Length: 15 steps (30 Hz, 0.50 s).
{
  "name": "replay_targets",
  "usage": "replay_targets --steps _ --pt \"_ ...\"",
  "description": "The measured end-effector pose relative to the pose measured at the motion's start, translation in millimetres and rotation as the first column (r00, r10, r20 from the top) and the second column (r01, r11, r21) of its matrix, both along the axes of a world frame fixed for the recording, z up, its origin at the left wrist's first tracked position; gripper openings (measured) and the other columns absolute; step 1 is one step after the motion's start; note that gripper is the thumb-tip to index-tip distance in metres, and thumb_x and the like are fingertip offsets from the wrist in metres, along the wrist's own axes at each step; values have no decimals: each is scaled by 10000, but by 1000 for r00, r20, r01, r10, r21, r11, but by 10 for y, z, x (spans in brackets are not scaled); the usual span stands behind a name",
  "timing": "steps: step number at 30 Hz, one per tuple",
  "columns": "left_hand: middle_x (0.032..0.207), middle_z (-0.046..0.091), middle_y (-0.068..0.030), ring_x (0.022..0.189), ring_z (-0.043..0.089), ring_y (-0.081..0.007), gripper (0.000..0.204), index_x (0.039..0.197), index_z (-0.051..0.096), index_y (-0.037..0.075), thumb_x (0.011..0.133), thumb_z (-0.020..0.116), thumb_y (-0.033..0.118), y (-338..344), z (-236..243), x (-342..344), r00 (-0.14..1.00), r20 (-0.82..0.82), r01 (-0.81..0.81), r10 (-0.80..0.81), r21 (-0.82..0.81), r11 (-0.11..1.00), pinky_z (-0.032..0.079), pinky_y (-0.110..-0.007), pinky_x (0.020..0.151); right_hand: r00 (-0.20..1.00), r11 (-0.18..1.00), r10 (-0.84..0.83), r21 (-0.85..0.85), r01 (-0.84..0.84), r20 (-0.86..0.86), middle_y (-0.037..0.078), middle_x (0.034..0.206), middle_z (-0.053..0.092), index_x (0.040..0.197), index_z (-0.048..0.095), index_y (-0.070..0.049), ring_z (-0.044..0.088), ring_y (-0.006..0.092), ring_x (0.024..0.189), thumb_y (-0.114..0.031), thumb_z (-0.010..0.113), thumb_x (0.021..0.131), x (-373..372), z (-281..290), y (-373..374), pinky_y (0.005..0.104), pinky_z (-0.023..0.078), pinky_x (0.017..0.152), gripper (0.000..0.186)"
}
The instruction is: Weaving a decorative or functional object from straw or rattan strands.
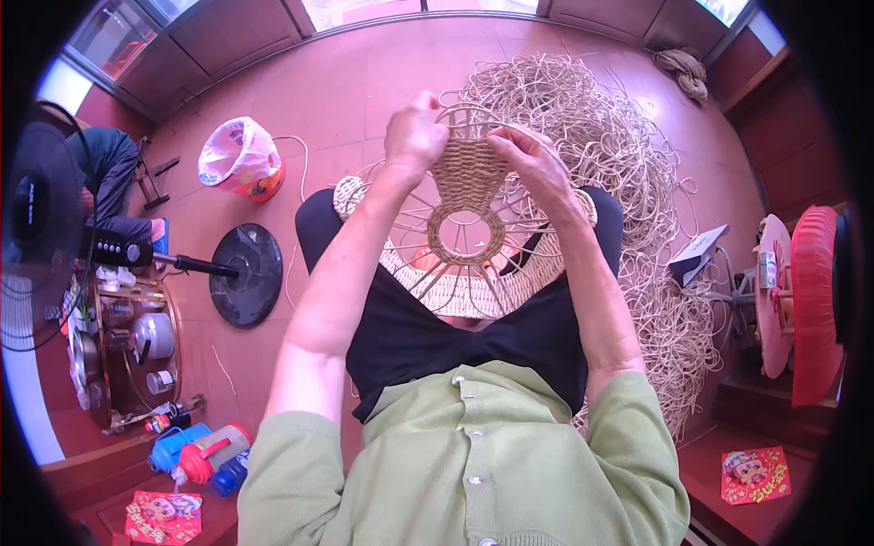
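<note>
Over my lap is a woven cord piece (471, 173), with a tight panel that narrows down to a round ring (437, 238). Thin spokes spread out from that ring across a pale woven band (455, 296) lying between my knees. At the panel's upper left edge my left hand (417, 138) is closed on the weave, its fingertips partly hidden. My right hand (535, 162) pinches cord at the upper right edge with thumb and forefinger. Loops of loose cord arch above the panel between both hands.
A big heap of loose cord (583, 118) spreads over the floor ahead and right. Left are a lined bin (238, 159), a fan (246, 273), a rack (114, 346) with jars, and water jugs (205, 452). Another person's legs (114, 182) show far left; a red-covered stool (815, 305) stands right.
</note>
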State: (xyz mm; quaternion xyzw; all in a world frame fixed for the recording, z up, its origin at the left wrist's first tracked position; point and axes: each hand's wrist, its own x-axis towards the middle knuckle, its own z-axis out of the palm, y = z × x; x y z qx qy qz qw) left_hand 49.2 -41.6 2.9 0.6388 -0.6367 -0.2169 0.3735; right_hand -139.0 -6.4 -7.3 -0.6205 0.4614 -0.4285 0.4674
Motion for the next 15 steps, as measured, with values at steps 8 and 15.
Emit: replay_targets --steps 8,15 --pt "900 697 -194 863 684 -364 235 950 719 85 819 524 87 -129 316 -77 895 409 76 -178 255 964 547 -461 761 997 999 -49 -6 49 -67 13 869 654 1019 679 -29 581 89 789 -359 633 922 -39 -10 -50 271 476 681 347" --pt "916 704 -145 860 687 -326 218 949 711 124 852 517 111 -67 11 -134 914 405 -93 29 141 986 549 -430 754 998 999 -27 -23 26 -51 7 786 631 968 678 -16 539 81 716 -299 605 935 -40 5 -48 264 456 640 295"
